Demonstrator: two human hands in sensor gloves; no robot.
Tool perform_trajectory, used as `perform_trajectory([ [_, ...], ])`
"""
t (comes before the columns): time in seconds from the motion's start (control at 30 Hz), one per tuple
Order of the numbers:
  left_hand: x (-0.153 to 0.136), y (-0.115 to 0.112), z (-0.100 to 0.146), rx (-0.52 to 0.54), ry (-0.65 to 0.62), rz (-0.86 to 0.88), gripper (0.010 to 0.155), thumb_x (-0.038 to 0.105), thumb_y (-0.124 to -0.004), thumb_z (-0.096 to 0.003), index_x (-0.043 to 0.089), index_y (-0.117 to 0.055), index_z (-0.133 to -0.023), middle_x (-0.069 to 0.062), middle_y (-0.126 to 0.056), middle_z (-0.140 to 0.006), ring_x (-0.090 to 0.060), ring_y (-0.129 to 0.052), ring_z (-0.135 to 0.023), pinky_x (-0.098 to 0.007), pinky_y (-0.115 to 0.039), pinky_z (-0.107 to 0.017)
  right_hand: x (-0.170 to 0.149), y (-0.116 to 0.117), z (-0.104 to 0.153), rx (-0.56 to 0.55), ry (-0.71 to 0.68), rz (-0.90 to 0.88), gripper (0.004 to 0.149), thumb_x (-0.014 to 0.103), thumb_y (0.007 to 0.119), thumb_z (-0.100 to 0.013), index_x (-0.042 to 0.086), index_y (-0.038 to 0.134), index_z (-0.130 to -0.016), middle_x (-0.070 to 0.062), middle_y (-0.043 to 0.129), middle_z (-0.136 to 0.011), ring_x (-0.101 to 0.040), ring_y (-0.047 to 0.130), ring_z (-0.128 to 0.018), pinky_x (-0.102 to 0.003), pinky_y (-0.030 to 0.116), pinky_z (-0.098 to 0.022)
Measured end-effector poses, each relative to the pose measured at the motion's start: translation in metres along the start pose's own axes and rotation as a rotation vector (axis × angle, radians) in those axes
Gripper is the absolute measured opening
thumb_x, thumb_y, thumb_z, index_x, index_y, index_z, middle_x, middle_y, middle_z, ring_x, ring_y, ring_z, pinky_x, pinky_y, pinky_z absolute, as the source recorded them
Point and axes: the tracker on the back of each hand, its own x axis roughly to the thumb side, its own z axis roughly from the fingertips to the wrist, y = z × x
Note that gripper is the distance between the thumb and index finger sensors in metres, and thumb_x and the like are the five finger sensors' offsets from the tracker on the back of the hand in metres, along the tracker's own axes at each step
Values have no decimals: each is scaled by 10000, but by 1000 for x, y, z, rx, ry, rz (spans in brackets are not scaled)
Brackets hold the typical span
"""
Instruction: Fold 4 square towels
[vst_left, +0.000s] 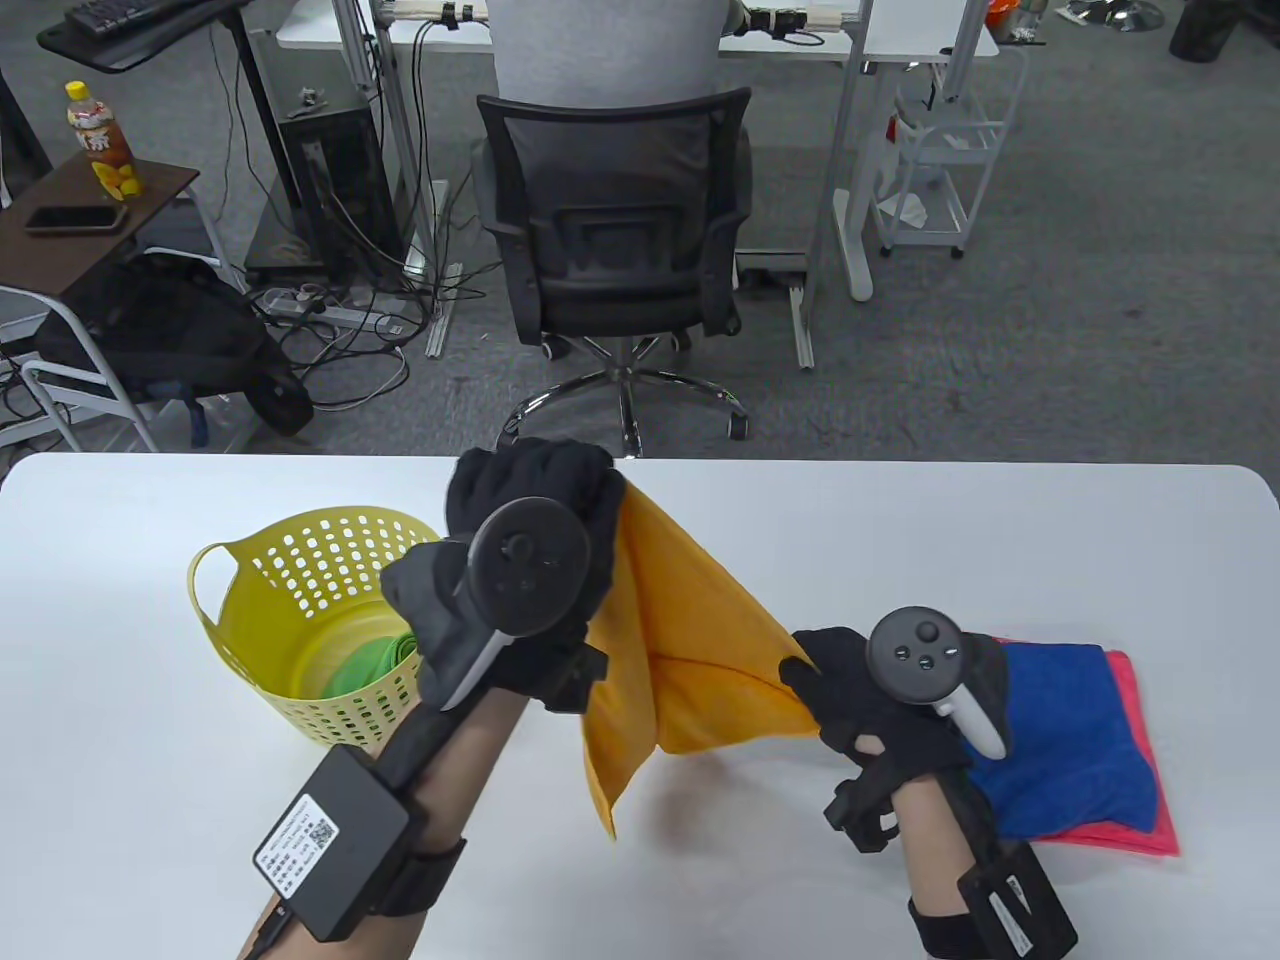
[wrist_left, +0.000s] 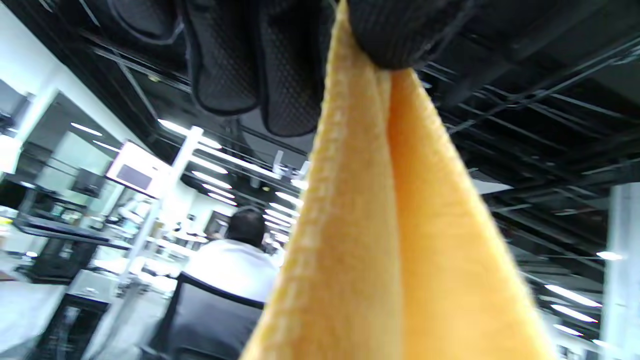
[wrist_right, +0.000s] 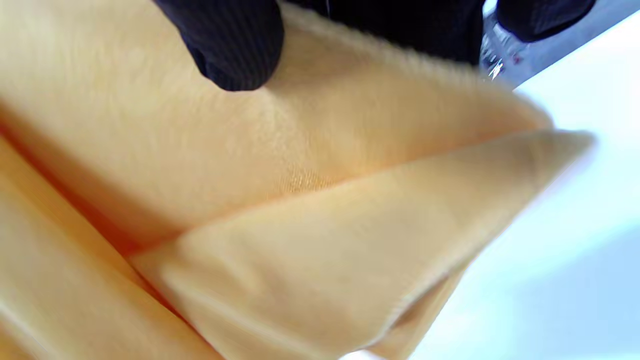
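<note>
orange towel (vst_left: 690, 640) held off the table, stretched between both grips: left hand (vst_left: 530, 570) pinches upper corner, high; right hand (vst_left: 880, 690) pinches lower-right corner, nearer table. taut edge slopes down rightward; free corner hangs below.

— What is the orange towel (vst_left: 690, 640) made of?
— Soft, matt cloth with a fuzzy nap, like the blue towel (vst_left: 1070, 750).
— And the basket (vst_left: 300, 610)?
— Yellow perforated plastic, slightly glossy. The bench (vst_left: 900, 520) is smooth and white; the fingers (wrist_left: 280, 65) wear black knit fabric.
</note>
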Motion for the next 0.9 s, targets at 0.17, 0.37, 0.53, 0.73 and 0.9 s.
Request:
perform_trajectory([
  [0.17,-64,0,-3,-22,136,34,379,430,-748,-513,289,-891,-834,15,-961,-906,-312,-906,-943,-555,-599,-823,-10,-49,23,-35,-112,-119,419,241,843,-522,34,867,-886,-294,868,-916,-493,871,-753,-744,572,-603],
  [0.37,-97,-7,5,-108,176,183,383,422,-744,-509,299,-888,-841,11,-957,-914,-315,-905,-943,-556,-598,-822,3,-80,54,-87,-217,-76,437,124,760,-524,-22,774,-936,-267,941,-712,-351,935,-450,-665,666,-580],
  [0.53,-103,2,10,-69,160,137,382,425,-734,-507,316,-875,-846,23,-945,-926,-312,-902,-947,-556,-595,-824,31,-80,72,-192,-130,187,483,171,755,-527,-59,748,-951,-257,934,-660,-279,909,-350,-634,712,-556],
  [0.73,-124,16,13,-47,193,187,386,419,-744,-501,327,-882,-850,21,-940,-941,-312,-896,-955,-561,-589,-826,61,-86,90,-229,-169,244,439,242,828,-496,-33,889,-833,-235,965,-548,-287,911,-300,-624,729,-537],
  [0.9,-135,17,16,-125,150,256,395,379,-746,-502,313,-874,-869,10,-918,-972,-323,-871,-982,-577,-571,-832,79,-106,107,-250,-238,211,447,123,765,-513,-41,813,-926,-285,901,-726,-381,896,-486,-673,647,-590],
])
